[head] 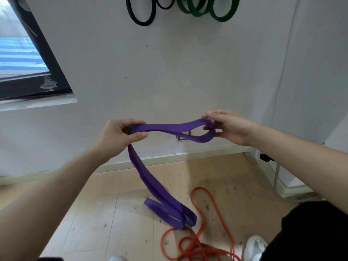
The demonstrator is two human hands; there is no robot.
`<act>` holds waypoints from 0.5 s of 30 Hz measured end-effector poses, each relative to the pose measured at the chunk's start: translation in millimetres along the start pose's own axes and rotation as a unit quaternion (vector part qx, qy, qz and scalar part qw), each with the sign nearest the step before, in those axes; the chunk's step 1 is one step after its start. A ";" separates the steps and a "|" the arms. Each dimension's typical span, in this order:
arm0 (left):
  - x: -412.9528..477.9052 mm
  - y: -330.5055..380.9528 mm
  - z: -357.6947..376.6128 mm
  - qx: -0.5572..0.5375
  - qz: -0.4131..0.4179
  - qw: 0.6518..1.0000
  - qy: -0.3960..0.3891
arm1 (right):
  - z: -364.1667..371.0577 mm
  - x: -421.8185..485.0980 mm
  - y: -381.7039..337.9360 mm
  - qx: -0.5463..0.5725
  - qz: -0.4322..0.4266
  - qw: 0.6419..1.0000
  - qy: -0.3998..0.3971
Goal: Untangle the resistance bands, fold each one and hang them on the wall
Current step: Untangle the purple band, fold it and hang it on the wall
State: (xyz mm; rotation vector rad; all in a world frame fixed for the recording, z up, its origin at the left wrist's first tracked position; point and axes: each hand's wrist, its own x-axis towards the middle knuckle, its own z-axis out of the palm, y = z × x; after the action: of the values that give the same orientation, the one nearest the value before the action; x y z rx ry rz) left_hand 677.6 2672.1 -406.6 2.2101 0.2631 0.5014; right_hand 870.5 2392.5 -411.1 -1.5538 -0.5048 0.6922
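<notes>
A wide purple resistance band [169, 129] stretches between my two hands in front of the wall. My left hand [116, 136] grips its doubled strands between thumb and fingers. My right hand [229, 127] pinches the looped end at the right. The rest of the purple band hangs down from my left hand, and its lower loops lie folded on the floor. Thin orange bands [195, 245] lie tangled on the wooden floor below. Black bands [141, 16] and green bands [207, 8] hang on the wall at the top.
A white wall [169, 72] faces me, with a power socket [183, 135] behind the purple band. A dark-framed window [28, 63] is at the left. A white unit with a cable [278, 178] stands at the right. My white shoe [254, 247] is at the bottom right.
</notes>
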 end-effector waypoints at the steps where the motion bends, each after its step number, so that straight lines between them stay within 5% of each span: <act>1: 0.3 0.5 0.0 0.000 0.002 1.000 0.000 | -1.6 1.4 3.1 -0.022 -0.005 1.000 0.009; 6: 1.2 5.7 4.4 -0.012 0.006 1.000 0.002 | -1.8 6.3 8.9 -0.083 -0.030 0.995 0.048; 15: -1.1 23.1 19.5 -0.035 0.016 0.999 -0.030 | 44.5 -3.6 9.4 -0.233 -0.102 0.965 -0.066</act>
State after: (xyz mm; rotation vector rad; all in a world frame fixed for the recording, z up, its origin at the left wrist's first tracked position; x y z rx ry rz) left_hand 685.6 2643.6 -400.1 2.1593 0.1755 0.4540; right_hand 836.5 2421.3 -420.8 -1.8631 -0.9667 0.5422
